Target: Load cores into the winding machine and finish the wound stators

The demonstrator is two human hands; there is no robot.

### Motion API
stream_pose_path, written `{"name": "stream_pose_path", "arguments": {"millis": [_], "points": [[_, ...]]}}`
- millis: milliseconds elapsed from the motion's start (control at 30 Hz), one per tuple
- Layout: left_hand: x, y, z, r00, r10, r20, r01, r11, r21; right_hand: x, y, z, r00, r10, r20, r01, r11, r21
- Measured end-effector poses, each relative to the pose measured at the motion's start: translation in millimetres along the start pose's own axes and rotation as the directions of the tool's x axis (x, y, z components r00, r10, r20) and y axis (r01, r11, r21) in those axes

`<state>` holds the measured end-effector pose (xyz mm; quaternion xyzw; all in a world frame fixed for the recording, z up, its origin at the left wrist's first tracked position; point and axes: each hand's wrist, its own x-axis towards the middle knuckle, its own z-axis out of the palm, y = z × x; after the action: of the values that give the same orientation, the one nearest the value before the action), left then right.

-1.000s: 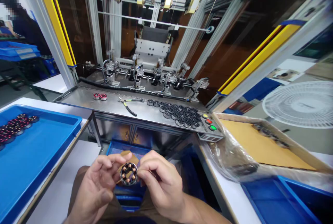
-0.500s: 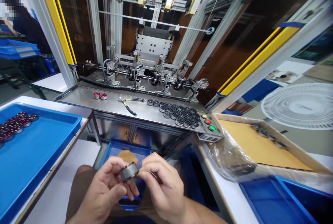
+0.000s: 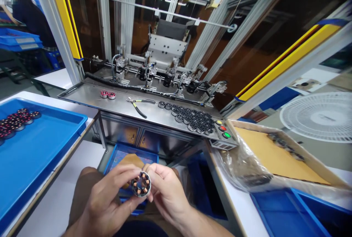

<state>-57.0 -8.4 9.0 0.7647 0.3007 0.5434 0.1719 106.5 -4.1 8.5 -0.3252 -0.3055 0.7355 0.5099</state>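
A round metal ring part with copper windings inside [image 3: 141, 184] is held between both hands above the lap, its open face turned toward the camera. My left hand [image 3: 111, 196] grips it from the left, with fingers at its top and thumb beneath. My right hand [image 3: 167, 191] closes on its right edge. On the metal bench [image 3: 121, 105] ahead lie two red-wound rings [image 3: 107, 95], cutters with black and yellow handles [image 3: 138, 105] and a cluster of dark rings [image 3: 192, 117].
A blue tray [image 3: 55, 127] with wound rings stands at the left. A winding machine [image 3: 165, 75] rises behind the bench. At the right are coloured buttons [image 3: 222, 128], a lined box [image 3: 269, 152] and a white fan [image 3: 321, 117]. A person [image 3: 24, 9] is at far left.
The ring has been turned, from showing its outer side to showing its open face. My left hand has shifted around it and its fingers now reach the top. The camera view has moved slightly.
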Motion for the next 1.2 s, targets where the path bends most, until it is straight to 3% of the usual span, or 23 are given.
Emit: {"name": "stream_pose_path", "arguments": {"millis": [400,467,533,600,667,733,767,833,1000,1067,1100,1200], "points": [[-1.5,1.6,-6.1,0.997,-0.028,0.07,0.031,0.999,-0.044,1.0,0.5,-2.5,0.995,-0.09,0.031,0.092,0.992,-0.081],[-2.6,2.8,-6.5,0.996,-0.057,0.073,0.065,0.992,-0.107,0.2,-4.0,-2.0,0.987,-0.143,0.068,0.152,0.977,-0.151],[-4.6,3.8,-5.2,0.982,-0.164,0.088,0.183,0.944,-0.275,-2.1,-12.0,-0.7,0.965,-0.238,0.112,0.26,0.923,-0.283],[-6.5,4.0,-1.8,0.928,-0.35,0.126,0.361,0.768,-0.529,-5.7,-21.6,0.0,0.887,-0.41,0.211,0.459,0.748,-0.479],[-6.6,3.3,3.0,0.811,-0.523,0.262,0.524,0.452,-0.722,-8.9,-30.1,-1.4,0.735,-0.546,0.402,0.657,0.427,-0.621],[-4.4,2.7,7.3,0.678,-0.56,0.477,0.642,0.134,-0.755,-10.7,-36.0,-4.5,0.59,-0.562,0.58,0.755,0.13,-0.643],[-2.7,2.8,8.8,0.62,-0.537,0.571,0.689,0.025,-0.725,-10.8,-38.2,-6.2,0.545,-0.548,0.635,0.774,0.037,-0.632],[0.8,4.3,9.9,0.558,-0.503,0.66,0.729,-0.082,-0.679,-10.1,-42.1,-8.9,0.486,-0.524,0.699,0.796,-0.065,-0.602],[1.8,9.7,8.6,0.566,-0.553,0.611,0.695,-0.079,-0.714,-9.4,-54.1,-11.7,0.36,-0.462,0.81,0.867,-0.156,-0.474],[0.1,10.0,9.1,0.588,-0.571,0.573,0.671,-0.051,-0.74,-9.9,-55.7,-15.1,0.36,-0.467,0.808,0.869,-0.147,-0.472],[-0.6,9.7,9.5,0.6,-0.578,0.552,0.66,-0.032,-0.751,-9.8,-55.1,-17.8,0.382,-0.489,0.784,0.864,-0.112,-0.491],[-0.9,8.7,10.2,0.606,-0.601,0.521,0.657,0.009,-0.754,-6.1,-49.2,-26.5,0.507,-0.591,0.627,0.821,0.109,-0.561]]}}
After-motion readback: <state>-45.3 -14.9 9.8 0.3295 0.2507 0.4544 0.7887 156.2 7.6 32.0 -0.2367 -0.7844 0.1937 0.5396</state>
